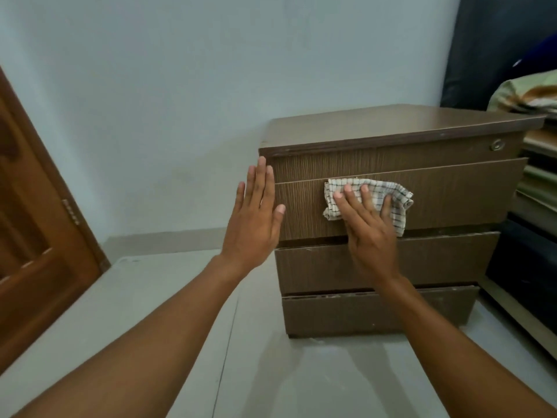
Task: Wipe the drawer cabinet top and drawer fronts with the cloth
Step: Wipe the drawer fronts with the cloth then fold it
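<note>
This looks like a room in a home, most likely a bedroom or a storage corner. A low dark-brown wood-laminate drawer cabinet [391, 206] with three drawer fronts and a small round keyhole lock [496, 144] stands on a pale grey tiled floor [168, 312] against a plain pale blue painted wall [180, 86]. At the left edge hangs a panelled reddish-brown wooden door [36, 230] with a brass hinge. On the right, beside the cabinet, folded patterned bedding and stacked cloth [530, 95] lie piled in front of a dark upright panel [482, 49].
</note>
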